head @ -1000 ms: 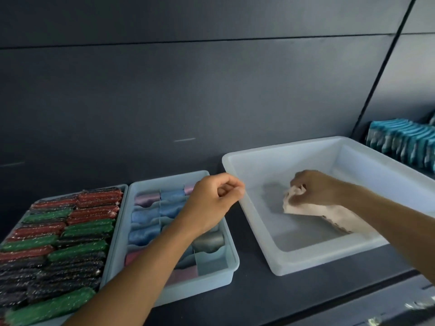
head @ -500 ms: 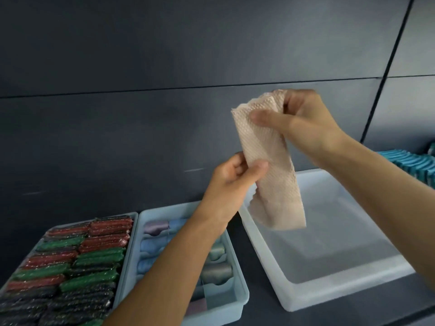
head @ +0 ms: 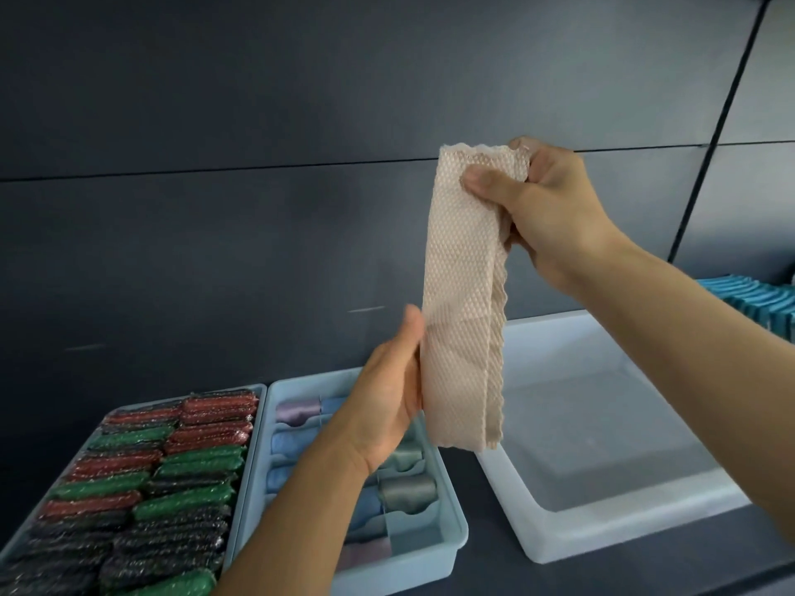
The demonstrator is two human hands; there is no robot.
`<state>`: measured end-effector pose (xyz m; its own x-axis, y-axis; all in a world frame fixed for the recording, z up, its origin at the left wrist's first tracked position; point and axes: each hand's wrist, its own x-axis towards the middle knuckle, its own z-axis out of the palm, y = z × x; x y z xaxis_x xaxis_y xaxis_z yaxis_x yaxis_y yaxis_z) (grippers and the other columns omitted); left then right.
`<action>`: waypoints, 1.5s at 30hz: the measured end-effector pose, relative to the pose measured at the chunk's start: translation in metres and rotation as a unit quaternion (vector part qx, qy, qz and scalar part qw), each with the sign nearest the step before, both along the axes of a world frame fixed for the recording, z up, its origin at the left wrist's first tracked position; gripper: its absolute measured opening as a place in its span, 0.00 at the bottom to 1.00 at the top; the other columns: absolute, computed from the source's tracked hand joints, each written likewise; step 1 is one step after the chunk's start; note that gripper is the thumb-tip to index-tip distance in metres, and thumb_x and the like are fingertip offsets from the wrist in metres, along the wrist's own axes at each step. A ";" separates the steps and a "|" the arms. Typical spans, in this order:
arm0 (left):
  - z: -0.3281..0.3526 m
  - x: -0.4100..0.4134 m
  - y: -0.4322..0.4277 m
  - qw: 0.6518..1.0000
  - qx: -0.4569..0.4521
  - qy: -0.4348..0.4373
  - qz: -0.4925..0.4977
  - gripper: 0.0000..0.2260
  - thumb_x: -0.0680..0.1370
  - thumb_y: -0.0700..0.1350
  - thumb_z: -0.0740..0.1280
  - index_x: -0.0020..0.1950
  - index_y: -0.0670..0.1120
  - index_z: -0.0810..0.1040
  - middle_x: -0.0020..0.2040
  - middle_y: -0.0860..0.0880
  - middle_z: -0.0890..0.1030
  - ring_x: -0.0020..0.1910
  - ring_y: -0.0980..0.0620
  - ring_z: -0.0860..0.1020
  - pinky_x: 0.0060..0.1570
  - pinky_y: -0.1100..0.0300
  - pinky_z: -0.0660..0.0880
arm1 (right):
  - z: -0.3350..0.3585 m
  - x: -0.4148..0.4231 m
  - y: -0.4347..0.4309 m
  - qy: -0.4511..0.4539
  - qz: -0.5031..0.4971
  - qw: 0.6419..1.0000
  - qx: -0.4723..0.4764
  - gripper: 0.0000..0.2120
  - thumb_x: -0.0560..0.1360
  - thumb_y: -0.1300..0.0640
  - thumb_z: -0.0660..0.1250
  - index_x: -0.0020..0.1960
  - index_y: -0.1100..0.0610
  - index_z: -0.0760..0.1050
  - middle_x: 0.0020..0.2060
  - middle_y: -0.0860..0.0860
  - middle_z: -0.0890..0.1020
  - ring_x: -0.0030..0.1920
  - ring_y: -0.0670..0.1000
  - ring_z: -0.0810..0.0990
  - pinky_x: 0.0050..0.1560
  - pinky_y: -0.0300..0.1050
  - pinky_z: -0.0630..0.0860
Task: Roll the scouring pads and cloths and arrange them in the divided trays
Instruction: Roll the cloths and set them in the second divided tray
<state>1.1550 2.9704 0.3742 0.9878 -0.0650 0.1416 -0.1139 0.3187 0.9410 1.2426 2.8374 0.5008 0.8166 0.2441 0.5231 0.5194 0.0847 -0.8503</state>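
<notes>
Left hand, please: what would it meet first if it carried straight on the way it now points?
The beige cloth hanging from the right hand. The left hand points up and rightward at its lower half, fingers hidden behind it; whether they touch is unclear.

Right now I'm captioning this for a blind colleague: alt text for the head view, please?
A right hand pinches the top of a beige waffle-textured cloth, folded into a hanging strip, while the left hand touches its lower part. Below stand a tray of rolled scouring pads, a divided tray of rolled cloths and a white tub.
</notes>
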 end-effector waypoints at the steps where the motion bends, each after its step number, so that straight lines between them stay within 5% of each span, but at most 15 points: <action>1: 0.000 -0.003 -0.001 1.000 -0.008 0.020 -0.004 0.33 0.74 0.67 0.57 0.65 0.43 0.77 0.60 0.43 0.82 0.61 0.45 0.80 0.65 0.48 0.73 | -0.001 0.001 0.000 0.017 0.016 1.000 0.010 0.08 0.76 0.61 0.69 0.41 0.56 0.70 0.31 0.51 0.76 0.29 0.50 0.75 0.25 0.40 0.70; 4: -0.003 -0.007 -0.004 0.999 0.012 0.018 0.037 0.25 0.72 0.61 0.63 0.56 0.41 0.80 0.44 0.44 0.83 0.40 0.47 0.81 0.46 0.50 0.79 | -0.006 0.004 0.000 0.036 0.026 0.999 0.022 0.06 0.76 0.61 0.68 0.45 0.55 0.71 0.31 0.50 0.76 0.27 0.48 0.74 0.24 0.39 0.69; 7: -0.006 -0.010 0.002 0.995 0.010 -0.007 0.097 0.19 0.73 0.51 0.68 0.62 0.46 0.76 0.42 0.43 0.81 0.33 0.49 0.77 0.30 0.58 0.75 | -0.007 0.009 -0.008 0.021 -0.030 0.999 0.000 0.13 0.75 0.64 0.67 0.55 0.49 0.75 0.25 0.45 0.72 0.22 0.46 0.68 0.22 0.36 0.65; 10: -0.009 -0.014 0.020 0.991 -0.057 -0.019 0.121 0.17 0.74 0.47 0.68 0.63 0.54 0.76 0.48 0.45 0.82 0.37 0.49 0.79 0.33 0.56 0.76 | -0.009 0.015 -0.021 0.054 -0.015 0.997 -0.044 0.14 0.76 0.66 0.61 0.49 0.50 0.81 0.28 0.50 0.75 0.23 0.47 0.68 0.24 0.36 0.64; 14: -0.013 -0.025 0.042 0.964 -0.257 -0.048 0.054 0.11 0.66 0.42 0.78 0.48 0.44 0.84 0.44 0.44 0.83 0.32 0.53 0.81 0.29 0.64 0.78 | -0.020 0.023 -0.035 0.200 0.057 0.978 -0.036 0.15 0.77 0.68 0.55 0.43 0.59 0.80 0.38 0.56 0.82 0.31 0.51 0.80 0.25 0.39 0.75; 18: -0.015 -0.030 0.059 0.927 -0.365 -0.075 0.036 0.23 0.64 0.29 0.70 0.58 0.39 0.82 0.55 0.44 0.84 0.54 0.49 0.84 0.43 0.60 0.82 | -0.041 0.023 -0.045 0.292 0.184 0.938 -0.017 0.20 0.73 0.74 0.50 0.58 0.68 0.75 0.51 0.63 0.83 0.51 0.60 0.84 0.45 0.42 0.82; 21: -0.007 -0.029 0.060 0.944 -0.297 -0.055 0.129 0.19 0.72 0.30 0.63 0.61 0.40 0.78 0.58 0.46 0.83 0.58 0.51 0.82 0.46 0.63 0.81 | -0.061 0.017 -0.040 0.223 0.159 0.957 -0.093 0.19 0.73 0.79 0.56 0.59 0.67 0.76 0.51 0.61 0.84 0.53 0.56 0.84 0.51 0.42 0.81; 25: -0.003 -0.025 0.065 0.935 -0.099 0.049 0.337 0.08 0.70 0.49 0.73 0.43 0.47 0.80 0.35 0.52 0.81 0.32 0.57 0.78 0.25 0.66 0.70 | -0.080 0.012 -0.033 0.175 0.021 0.976 -0.131 0.06 0.75 0.63 0.69 0.49 0.65 0.80 0.37 0.57 0.84 0.33 0.53 0.82 0.31 0.41 0.77; 28: -0.010 -0.024 0.076 0.908 -0.023 0.090 0.409 0.05 0.73 0.51 0.73 0.42 0.51 0.81 0.39 0.53 0.78 0.33 0.56 0.72 0.30 0.62 0.70 | -0.093 0.015 -0.035 0.204 -0.024 0.968 -0.145 0.09 0.72 0.53 0.73 0.45 0.60 0.81 0.34 0.52 0.76 0.33 0.49 0.71 0.35 0.44 0.67; 31: -0.018 -0.029 0.085 0.912 -0.011 0.090 0.400 0.03 0.75 0.48 0.72 0.46 0.49 0.83 0.42 0.51 0.82 0.36 0.54 0.76 0.30 0.63 0.75 | -0.106 0.014 -0.034 0.264 0.008 0.961 -0.085 0.06 0.74 0.56 0.70 0.47 0.58 0.80 0.40 0.50 0.80 0.41 0.50 0.76 0.42 0.44 0.72; 34: -0.024 -0.031 0.089 0.913 0.042 0.081 0.397 0.05 0.76 0.42 0.72 0.49 0.42 0.81 0.33 0.51 0.81 0.29 0.52 0.76 0.30 0.61 0.75 | -0.111 0.011 -0.031 0.284 0.009 0.957 -0.048 0.06 0.74 0.59 0.70 0.43 0.61 0.76 0.38 0.55 0.80 0.36 0.52 0.78 0.33 0.42 0.76; 39: -0.007 -0.028 0.071 0.903 0.125 0.028 0.411 0.03 0.77 0.40 0.69 0.46 0.41 0.80 0.30 0.50 0.81 0.26 0.52 0.76 0.25 0.59 0.76 | -0.099 -0.010 -0.006 0.160 -0.043 0.982 -0.091 0.12 0.73 0.61 0.71 0.35 0.62 0.71 0.23 0.57 0.76 0.21 0.53 0.74 0.23 0.41 0.69; 45: 0.019 -0.022 0.030 0.937 0.147 -0.024 0.315 0.10 0.79 0.46 0.69 0.47 0.39 0.81 0.35 0.43 0.83 0.31 0.47 0.81 0.32 0.54 0.80 | -0.082 -0.044 0.041 0.119 0.065 0.984 -0.115 0.15 0.77 0.53 0.68 0.39 0.64 0.73 0.24 0.58 0.78 0.21 0.55 0.76 0.23 0.43 0.70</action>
<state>1.1331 3.0009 0.3928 0.8365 0.4855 0.2541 -0.2363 -0.0988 0.9666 1.1985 2.8788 0.4192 0.8633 0.4443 0.2393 0.3007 -0.0722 -0.9510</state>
